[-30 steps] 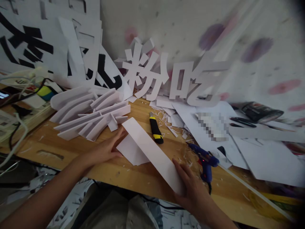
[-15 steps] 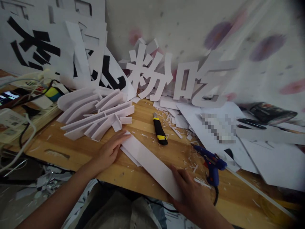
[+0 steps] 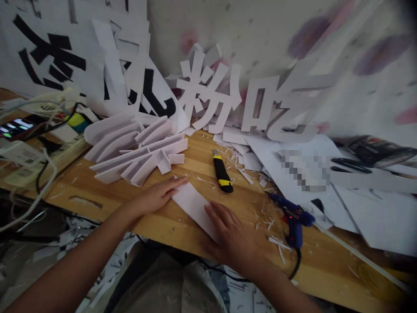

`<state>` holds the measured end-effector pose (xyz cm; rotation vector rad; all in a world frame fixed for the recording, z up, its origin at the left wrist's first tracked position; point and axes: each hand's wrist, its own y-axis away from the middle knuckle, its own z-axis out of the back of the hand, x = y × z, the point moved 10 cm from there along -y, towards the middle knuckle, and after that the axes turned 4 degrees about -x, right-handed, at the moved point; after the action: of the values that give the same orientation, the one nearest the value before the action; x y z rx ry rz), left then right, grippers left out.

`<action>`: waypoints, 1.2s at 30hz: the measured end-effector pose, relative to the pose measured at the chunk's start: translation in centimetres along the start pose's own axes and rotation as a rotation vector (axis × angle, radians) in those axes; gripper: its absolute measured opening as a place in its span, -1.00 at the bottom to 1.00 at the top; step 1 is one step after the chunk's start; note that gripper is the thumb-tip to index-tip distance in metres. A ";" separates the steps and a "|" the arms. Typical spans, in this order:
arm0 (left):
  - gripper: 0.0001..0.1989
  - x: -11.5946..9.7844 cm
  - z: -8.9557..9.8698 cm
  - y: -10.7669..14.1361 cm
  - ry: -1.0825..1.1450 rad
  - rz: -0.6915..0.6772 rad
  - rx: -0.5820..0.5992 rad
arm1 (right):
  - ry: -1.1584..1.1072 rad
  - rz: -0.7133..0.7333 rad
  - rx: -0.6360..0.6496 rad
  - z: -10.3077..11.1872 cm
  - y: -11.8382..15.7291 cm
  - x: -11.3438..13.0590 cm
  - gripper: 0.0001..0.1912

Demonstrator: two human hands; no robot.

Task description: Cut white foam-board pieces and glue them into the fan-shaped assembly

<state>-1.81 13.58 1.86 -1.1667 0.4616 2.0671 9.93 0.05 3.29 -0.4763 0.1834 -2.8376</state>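
A white board strip (image 3: 195,206) lies slantwise on the wooden table near its front edge. My left hand (image 3: 156,198) rests at the strip's far end, its fingers stretched out flat along that end. Over the near part of the strip lies my right hand (image 3: 230,232), its fingers curved across the top and its thumb blurred at the near side. Beyond the strip is a black and yellow utility knife (image 3: 222,171). To the right, a blue glue gun (image 3: 293,215) lies on its side with a small red light showing.
White raised character pieces (image 3: 140,152) lie at left. Cut-out white characters (image 3: 208,93) stand against the back sheet. Paper sheets (image 3: 368,213) and scraps cover the right side. A power strip (image 3: 31,169), cables and a lit phone (image 3: 18,127) crowd the left edge.
My right hand has slid up and left along the strip, covering more of it. The lower strip's protruding edge no longer shows. My left fingers have straightened at the far end.
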 end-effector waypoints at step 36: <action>-0.15 0.5 0.2 1.4 0.076 -0.100 0.103 | -0.047 0.043 -0.138 -0.7 -1.1 0.8 -0.63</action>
<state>-3.10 12.95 1.50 -1.1855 0.5292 1.8972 8.68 0.98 3.08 -0.5604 0.3771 -2.7803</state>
